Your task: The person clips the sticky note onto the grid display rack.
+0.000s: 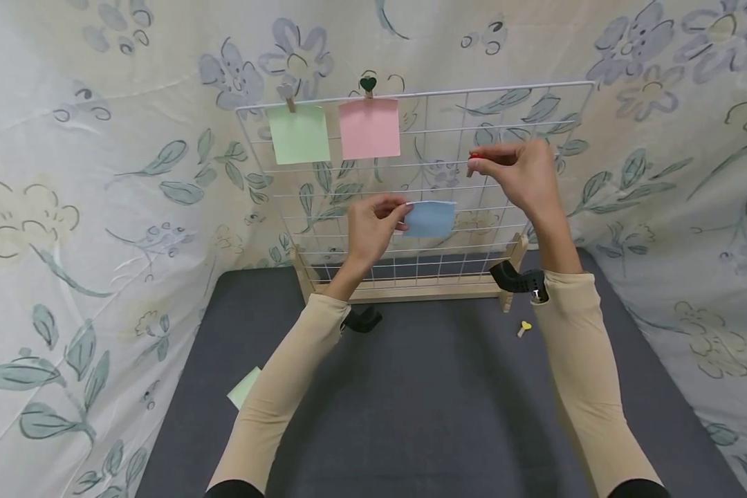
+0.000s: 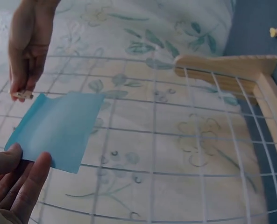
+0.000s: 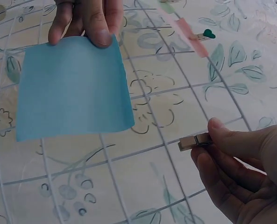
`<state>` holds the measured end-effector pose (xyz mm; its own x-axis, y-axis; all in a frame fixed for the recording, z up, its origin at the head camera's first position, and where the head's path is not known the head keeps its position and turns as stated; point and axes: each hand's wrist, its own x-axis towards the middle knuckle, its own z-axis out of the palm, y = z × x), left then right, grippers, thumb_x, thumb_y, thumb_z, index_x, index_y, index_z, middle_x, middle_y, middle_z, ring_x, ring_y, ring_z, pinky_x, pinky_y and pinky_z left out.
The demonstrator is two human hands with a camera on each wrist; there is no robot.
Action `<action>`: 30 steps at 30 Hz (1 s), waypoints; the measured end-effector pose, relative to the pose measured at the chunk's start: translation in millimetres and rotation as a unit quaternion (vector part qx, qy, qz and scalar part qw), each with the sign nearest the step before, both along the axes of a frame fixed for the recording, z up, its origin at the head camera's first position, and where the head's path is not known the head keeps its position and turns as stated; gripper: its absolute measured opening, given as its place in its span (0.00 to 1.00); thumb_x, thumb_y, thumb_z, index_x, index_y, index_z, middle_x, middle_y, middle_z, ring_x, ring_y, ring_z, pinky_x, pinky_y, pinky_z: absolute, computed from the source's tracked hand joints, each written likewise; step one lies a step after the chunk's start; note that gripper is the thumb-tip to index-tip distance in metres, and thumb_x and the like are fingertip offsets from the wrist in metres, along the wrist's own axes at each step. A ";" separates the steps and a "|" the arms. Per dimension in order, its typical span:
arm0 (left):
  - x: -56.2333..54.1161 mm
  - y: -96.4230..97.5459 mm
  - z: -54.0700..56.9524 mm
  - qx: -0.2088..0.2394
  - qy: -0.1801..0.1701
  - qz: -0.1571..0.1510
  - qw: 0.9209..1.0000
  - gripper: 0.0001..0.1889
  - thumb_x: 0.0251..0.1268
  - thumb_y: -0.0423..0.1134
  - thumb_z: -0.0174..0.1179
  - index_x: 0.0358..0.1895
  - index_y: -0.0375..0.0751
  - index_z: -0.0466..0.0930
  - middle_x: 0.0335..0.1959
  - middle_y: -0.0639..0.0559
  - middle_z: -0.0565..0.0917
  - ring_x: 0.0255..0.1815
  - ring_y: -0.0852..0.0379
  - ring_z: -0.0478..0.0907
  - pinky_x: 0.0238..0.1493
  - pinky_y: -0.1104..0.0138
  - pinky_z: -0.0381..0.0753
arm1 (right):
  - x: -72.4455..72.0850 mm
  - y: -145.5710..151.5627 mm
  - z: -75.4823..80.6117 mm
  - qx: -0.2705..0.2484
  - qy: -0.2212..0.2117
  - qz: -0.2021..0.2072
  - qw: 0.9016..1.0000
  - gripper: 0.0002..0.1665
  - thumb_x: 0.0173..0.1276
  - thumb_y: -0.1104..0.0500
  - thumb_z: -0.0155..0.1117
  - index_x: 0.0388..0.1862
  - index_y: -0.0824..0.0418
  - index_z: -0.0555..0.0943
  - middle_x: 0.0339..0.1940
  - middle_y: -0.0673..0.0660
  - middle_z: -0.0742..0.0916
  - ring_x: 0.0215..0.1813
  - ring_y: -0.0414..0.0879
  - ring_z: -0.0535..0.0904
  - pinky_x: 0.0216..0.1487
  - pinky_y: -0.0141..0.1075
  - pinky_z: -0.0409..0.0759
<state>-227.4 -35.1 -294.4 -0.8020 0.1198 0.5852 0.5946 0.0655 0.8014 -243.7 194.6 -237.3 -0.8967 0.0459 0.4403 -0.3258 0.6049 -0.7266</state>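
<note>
A floral cloth [image 1: 31, 214] hangs behind and at both sides of a dark counter [image 1: 436, 401]. At the near left of the counter, a pale green paper [image 1: 244, 387] lies partly hidden by the person's beige left sleeve [image 1: 286, 380].

At the far side stands a white wire grid [image 1: 504, 88] in a wooden stand [image 1: 411, 290]. On the left of its top bar, a wooden clothespin [image 1: 290, 104] with a pale top holds a light green square note [image 1: 299, 135]. Just right of that, a clothespin with a dark green heart [image 1: 368, 84] holds a pink note [image 1: 369, 129].

Below the pink note, the left hand [image 1: 373, 225] pinches a blue note [image 1: 432, 219] by its left edge, between thumb and fingers. The blue note is in front of the middle of the grid, its edge slightly curled.

Farther right and higher, the right hand [image 1: 523, 173] pinches a small wooden clothespin with a red top [image 1: 474, 157]; the right wrist view shows a gap between it and the blue note. Nearer, on the right of the counter, lies a clothespin with a yellow heart [image 1: 523, 328], just beyond the stand's right foot.
</note>
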 end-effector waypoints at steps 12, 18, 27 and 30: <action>-15.2 1.5 9.0 0.001 0.039 0.025 0.999 0.05 0.61 0.24 0.64 0.37 0.22 0.83 0.33 0.32 0.86 0.26 0.43 0.85 0.30 0.61 0.89 | -1.7 -3.6 22.5 -0.019 0.027 0.012 0.999 0.17 0.64 0.55 0.71 0.48 0.65 0.87 0.40 0.56 0.90 0.35 0.28 0.81 0.40 0.22 0.78; -14.5 5.5 21.1 -0.019 0.080 0.029 0.996 0.05 0.63 0.25 0.63 0.37 0.23 0.84 0.33 0.33 0.86 0.26 0.44 0.85 0.31 0.63 0.89 | -4.5 -1.0 33.7 -0.046 0.038 0.031 0.998 0.17 0.63 0.56 0.72 0.46 0.66 0.87 0.33 0.46 0.89 0.35 0.31 0.82 0.41 0.23 0.78; -18.6 12.3 44.5 -0.010 0.073 0.053 0.996 0.05 0.64 0.27 0.64 0.37 0.25 0.84 0.34 0.37 0.87 0.30 0.50 0.86 0.33 0.69 0.88 | -6.8 -3.1 54.2 -0.099 0.054 0.040 0.993 0.17 0.60 0.57 0.74 0.46 0.66 0.87 0.30 0.40 0.87 0.37 0.33 0.83 0.54 0.27 0.81; -20.4 15.5 51.2 0.002 0.064 0.057 0.996 0.05 0.63 0.27 0.64 0.38 0.25 0.85 0.35 0.36 0.87 0.30 0.50 0.86 0.32 0.68 0.88 | -5.2 -7.0 61.7 -0.102 0.069 0.049 0.991 0.16 0.60 0.58 0.74 0.45 0.66 0.88 0.30 0.40 0.88 0.36 0.33 0.84 0.54 0.28 0.82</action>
<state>-247.8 -19.6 -243.2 -0.7284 0.0299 0.6845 0.6814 0.1349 0.7193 -248.9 187.6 -175.6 -0.8335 0.0627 0.5490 -0.4800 0.4099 -0.7756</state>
